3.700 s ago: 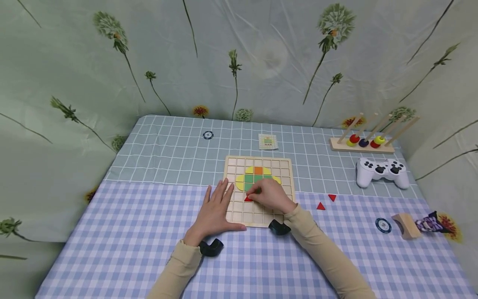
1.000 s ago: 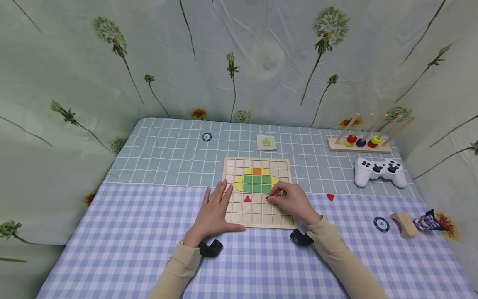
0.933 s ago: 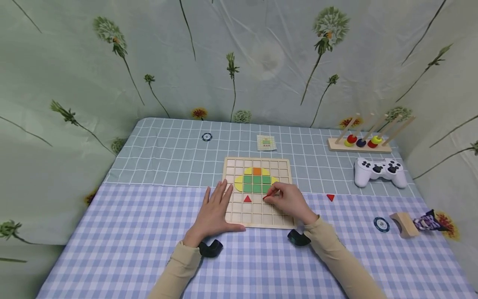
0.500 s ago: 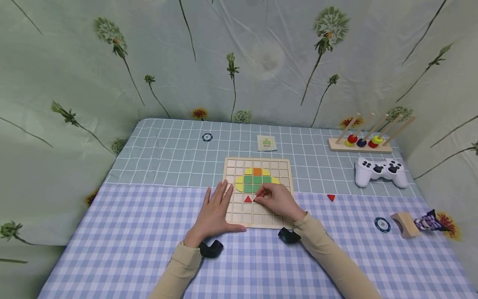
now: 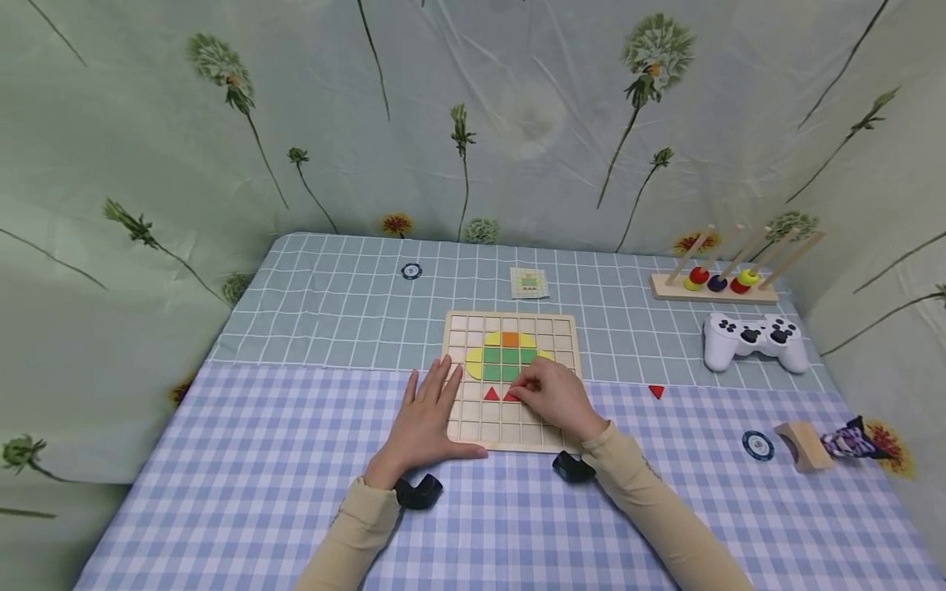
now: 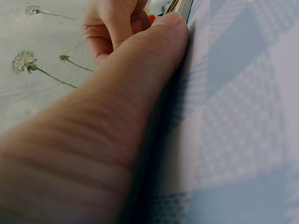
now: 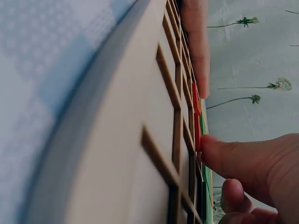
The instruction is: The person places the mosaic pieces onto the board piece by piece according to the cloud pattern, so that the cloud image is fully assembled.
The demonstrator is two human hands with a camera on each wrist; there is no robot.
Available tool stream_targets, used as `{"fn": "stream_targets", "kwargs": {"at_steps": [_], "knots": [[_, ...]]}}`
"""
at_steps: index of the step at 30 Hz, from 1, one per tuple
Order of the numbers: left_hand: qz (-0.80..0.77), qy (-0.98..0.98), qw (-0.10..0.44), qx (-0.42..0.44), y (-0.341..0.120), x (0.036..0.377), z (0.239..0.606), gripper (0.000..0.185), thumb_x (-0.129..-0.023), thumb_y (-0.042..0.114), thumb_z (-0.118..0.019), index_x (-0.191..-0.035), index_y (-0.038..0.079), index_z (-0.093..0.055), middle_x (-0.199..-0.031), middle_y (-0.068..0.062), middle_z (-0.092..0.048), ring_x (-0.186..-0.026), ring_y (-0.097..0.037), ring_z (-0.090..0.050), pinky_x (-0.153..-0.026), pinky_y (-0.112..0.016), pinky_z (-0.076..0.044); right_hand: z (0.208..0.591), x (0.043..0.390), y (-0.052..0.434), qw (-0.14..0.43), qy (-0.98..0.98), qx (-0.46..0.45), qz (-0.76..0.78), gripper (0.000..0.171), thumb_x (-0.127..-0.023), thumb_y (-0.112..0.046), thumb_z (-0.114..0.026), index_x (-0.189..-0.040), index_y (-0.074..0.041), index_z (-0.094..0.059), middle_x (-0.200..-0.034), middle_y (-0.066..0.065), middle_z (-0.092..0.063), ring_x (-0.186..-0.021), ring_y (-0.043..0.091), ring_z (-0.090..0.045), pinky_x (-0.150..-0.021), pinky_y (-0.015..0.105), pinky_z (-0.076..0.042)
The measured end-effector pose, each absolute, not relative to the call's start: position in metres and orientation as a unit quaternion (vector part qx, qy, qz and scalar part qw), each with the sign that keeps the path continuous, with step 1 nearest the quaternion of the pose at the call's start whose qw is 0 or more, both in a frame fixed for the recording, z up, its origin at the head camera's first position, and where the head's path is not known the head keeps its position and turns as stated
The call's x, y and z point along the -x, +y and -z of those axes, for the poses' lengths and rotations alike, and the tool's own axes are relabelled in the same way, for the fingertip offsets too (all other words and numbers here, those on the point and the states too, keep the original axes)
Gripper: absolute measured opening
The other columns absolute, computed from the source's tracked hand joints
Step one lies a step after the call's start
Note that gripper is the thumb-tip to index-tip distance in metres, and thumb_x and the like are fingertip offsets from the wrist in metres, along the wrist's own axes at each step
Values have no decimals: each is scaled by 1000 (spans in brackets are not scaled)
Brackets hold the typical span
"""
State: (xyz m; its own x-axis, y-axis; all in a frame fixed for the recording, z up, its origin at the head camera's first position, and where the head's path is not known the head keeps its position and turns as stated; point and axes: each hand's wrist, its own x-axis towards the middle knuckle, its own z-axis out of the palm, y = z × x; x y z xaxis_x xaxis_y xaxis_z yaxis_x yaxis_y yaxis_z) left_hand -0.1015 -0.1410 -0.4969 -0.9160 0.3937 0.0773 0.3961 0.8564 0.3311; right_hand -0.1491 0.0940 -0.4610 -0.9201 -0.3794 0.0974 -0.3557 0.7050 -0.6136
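Observation:
A wooden grid board lies mid-table with yellow, green and orange tiles set in its upper rows. My left hand lies flat, fingers straight, over the board's left edge; its thumb runs along the front rim. My right hand has curled fingers and pinches a red triangle, which sits low in a cell just right of another red triangle. In the right wrist view the thumb touches the red piece on the board. A third red triangle lies loose on the cloth.
A small pattern card lies behind the board. At the right are a white game controller, a ring stacker, a wooden block and a chip. Another chip lies far left.
My right hand moved left across the board with a red triangle, bringing it down beside the first one. One of the two loose triangles has left the cloth. The left hand stayed put.

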Motion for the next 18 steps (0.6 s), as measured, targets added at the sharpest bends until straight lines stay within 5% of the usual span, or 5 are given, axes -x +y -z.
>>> {"fn": "stream_targets", "kwargs": {"at_steps": [18], "knots": [[180, -962, 1, 203, -141, 102, 499, 128, -61, 85, -58, -153, 8, -13, -158, -9, -4, -143, -23, 2, -112, -47, 5, 459, 134, 179, -7, 933, 112, 342, 9, -84, -19, -74, -86, -11, -71, -74, -3, -55, -61, 13, -46, -52, 28, -37]]}}
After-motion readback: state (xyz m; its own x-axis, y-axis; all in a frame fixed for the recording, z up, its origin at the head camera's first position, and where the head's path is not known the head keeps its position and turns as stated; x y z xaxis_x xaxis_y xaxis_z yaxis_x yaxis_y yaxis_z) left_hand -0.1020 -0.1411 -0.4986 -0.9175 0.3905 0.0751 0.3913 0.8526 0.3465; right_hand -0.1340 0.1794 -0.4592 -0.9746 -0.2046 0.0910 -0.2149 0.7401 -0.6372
